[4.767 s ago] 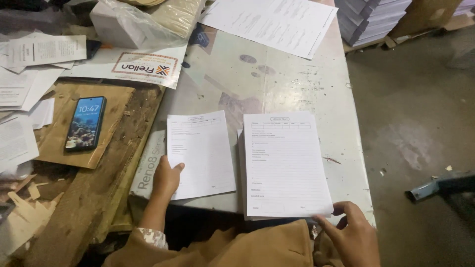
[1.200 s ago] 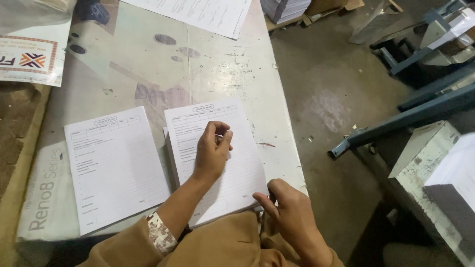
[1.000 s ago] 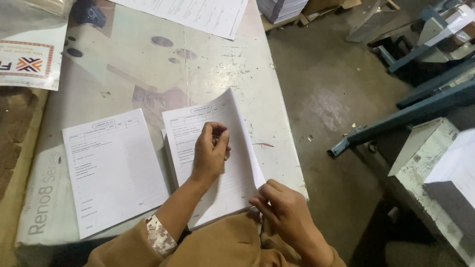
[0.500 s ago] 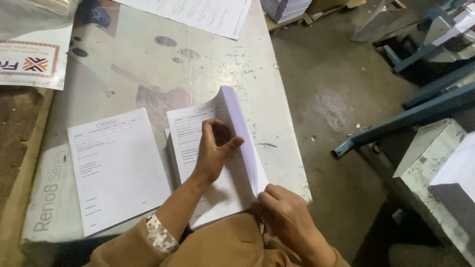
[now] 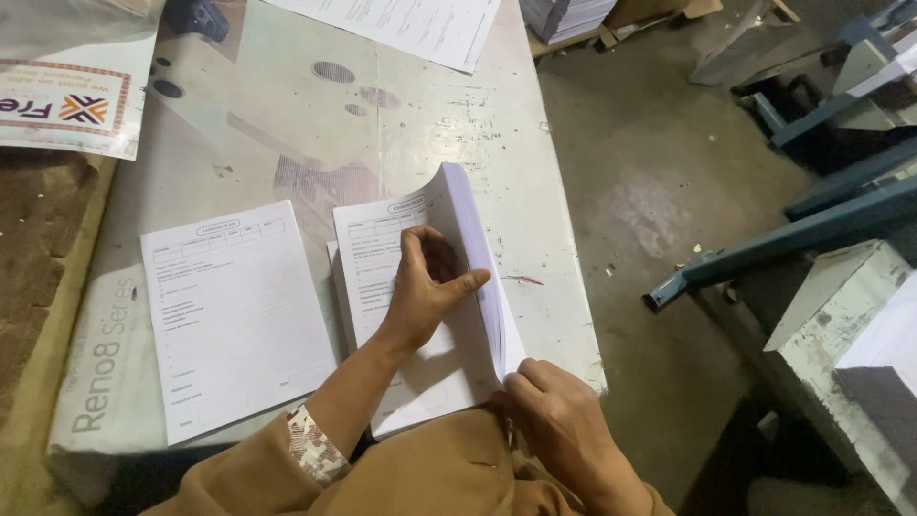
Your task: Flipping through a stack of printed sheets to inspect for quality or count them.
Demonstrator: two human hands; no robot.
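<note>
Two stacks of printed white forms lie side by side on a worn white table (image 5: 449,124). My left hand (image 5: 425,287) rests flat on the right stack (image 5: 382,239), thumb against a wad of sheets (image 5: 473,248) that curls up on its right side. My right hand (image 5: 559,425) pinches the lower right corner of that lifted wad at the table's near edge. The left stack (image 5: 229,306) lies flat and untouched.
More printed sheets (image 5: 411,24) lie at the table's far end, with a printed plastic bag (image 5: 67,105) at far left. To the right is concrete floor, blue metal bars (image 5: 793,234) and a pale metal stand (image 5: 841,325). A wooden surface (image 5: 38,248) borders the table's left side.
The right side of the right stack has risen from flat into a tall curl under my right hand. My left hand stayed pressed on the stack, its thumb now spread toward the lifted sheets.
</note>
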